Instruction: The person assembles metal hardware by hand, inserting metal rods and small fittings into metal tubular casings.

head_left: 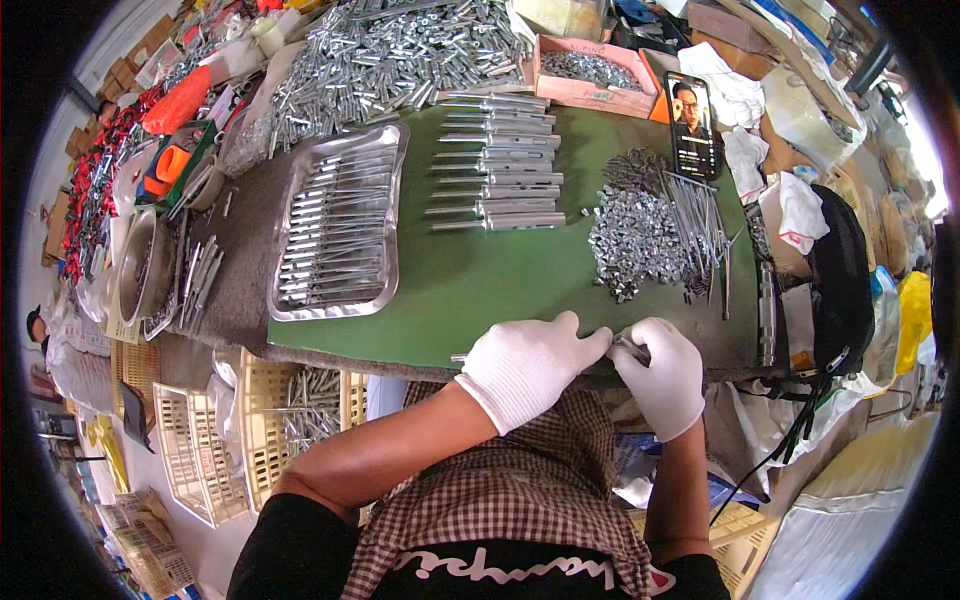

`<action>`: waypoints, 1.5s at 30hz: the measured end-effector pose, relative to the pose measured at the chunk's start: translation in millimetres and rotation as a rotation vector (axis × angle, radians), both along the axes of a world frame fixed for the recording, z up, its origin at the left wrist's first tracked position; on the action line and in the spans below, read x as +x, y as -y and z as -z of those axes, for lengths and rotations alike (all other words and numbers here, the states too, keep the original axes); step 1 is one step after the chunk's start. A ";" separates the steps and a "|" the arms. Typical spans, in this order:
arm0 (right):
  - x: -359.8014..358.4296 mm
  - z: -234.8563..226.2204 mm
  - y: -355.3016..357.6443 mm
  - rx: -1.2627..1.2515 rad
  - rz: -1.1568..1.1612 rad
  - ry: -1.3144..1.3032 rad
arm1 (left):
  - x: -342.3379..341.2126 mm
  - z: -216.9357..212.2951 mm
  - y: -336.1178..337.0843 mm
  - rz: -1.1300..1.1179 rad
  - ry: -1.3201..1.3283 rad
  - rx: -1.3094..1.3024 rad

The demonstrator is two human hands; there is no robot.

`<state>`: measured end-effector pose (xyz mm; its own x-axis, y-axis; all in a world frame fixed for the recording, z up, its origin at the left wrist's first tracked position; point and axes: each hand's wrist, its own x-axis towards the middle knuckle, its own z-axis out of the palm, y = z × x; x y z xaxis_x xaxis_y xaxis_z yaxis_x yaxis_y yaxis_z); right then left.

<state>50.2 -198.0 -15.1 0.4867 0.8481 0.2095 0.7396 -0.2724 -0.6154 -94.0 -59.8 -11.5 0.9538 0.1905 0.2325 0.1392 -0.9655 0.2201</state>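
Both hands wear white knit gloves and meet at the table's near edge. My left hand (528, 368) is closed round a slim metal rod (458, 357), whose end sticks out on its left. My right hand (662, 378) pinches a small silvery metal piece (628, 349) at the left hand's fingertips. I cannot tell whether that piece joins the rod, as the gloves hide the middle. Beyond the hands lies a heap of small metal nuts or sleeves (628, 240), with long thin rods (697, 215) at its right. A column of metal tubes with thin shafts (520, 180) lies on the green mat (450, 290).
A metal tray (392, 225) at left holds more shafted pieces. Farther back are a large pile of metal parts (400, 60), a pink box (590, 95) of small parts, and a propped phone (692, 125). Cream plastic crates (255, 430) stand below the left table edge.
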 end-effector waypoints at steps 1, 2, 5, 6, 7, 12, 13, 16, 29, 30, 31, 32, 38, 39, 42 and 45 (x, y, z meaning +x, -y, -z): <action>0.6 -1.1 -0.4 0.000 -0.005 -0.002 | -0.1 -0.1 -0.4 -0.005 -0.002 0.000; 1.6 -4.2 -1.3 0.051 0.004 -0.127 | 0.1 -0.8 -1.2 0.008 -0.016 -0.017; 3.3 -8.9 -9.6 0.233 -0.004 -0.536 | 0.9 -3.4 -0.7 0.024 -0.046 -0.036; 3.0 -0.7 -12.3 0.393 -0.032 -0.866 | 2.2 -5.1 -0.6 0.025 -0.058 -0.037; 0.6 6.0 -19.1 0.553 -0.065 -1.198 | 2.4 -3.8 -0.7 0.026 -0.060 -0.033; -10.1 16.1 -42.0 0.951 0.037 -1.230 | 2.7 -3.8 1.0 0.030 -0.079 0.005; -7.8 17.7 -39.4 1.034 -0.062 -1.354 | 2.3 -4.1 0.8 0.027 -0.080 0.006; -8.1 17.5 -38.4 1.137 -0.204 -1.478 | 2.9 -4.1 1.1 0.022 -0.100 0.009; -11.7 27.4 -33.1 1.058 -0.005 -0.890 | 28.6 -16.9 19.0 -0.073 -0.247 0.159; -11.4 25.9 -32.7 1.163 -0.039 -1.184 | 25.5 -5.6 9.5 -0.007 -0.137 0.106; -8.9 24.2 -34.0 1.252 -0.086 -1.484 | 21.5 -6.5 0.1 0.053 -0.024 0.058; -2.3 24.7 -30.2 1.230 -0.176 -1.497 | 12.0 -10.2 -5.6 0.045 -0.068 0.032; -0.8 30.6 -26.1 1.121 -0.208 -1.312 | -58.8 -19.9 -28.0 -0.156 0.447 -1.496; 2.2 33.8 -25.7 1.115 -0.239 -1.329 | -66.4 -24.0 -28.9 -0.211 0.470 -1.720; 4.3 37.4 -28.2 1.066 -0.179 -1.316 | -80.1 -22.0 -30.6 -0.295 0.505 -1.660; 9.0 45.0 -28.4 1.011 -0.113 -1.323 | -106.8 -27.3 -34.3 -0.383 0.502 -1.738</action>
